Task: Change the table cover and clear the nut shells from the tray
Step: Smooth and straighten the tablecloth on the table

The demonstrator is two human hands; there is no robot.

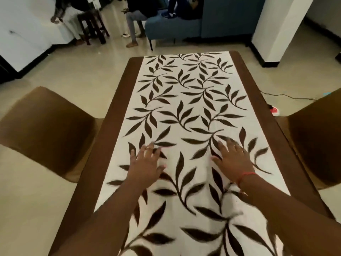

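Leaf-print cover lies flat along the brown table, bare wood showing down both long sides. Both hands sit palm-down on it, left hand and right hand, fingers spread straight, cover right under the fingertips, gripping nothing.

No readable text, label, brand or number appears anywhere.

Floor: glossy cream tile with soft reflections. Walls: white, with dark skirting. 1 white pillar stands far right. 2 brown chairs flank the brown tabletop: left chair, right chair. Blue sofa and dark wooden stool stand at the far end. A black cable lies on the floor.
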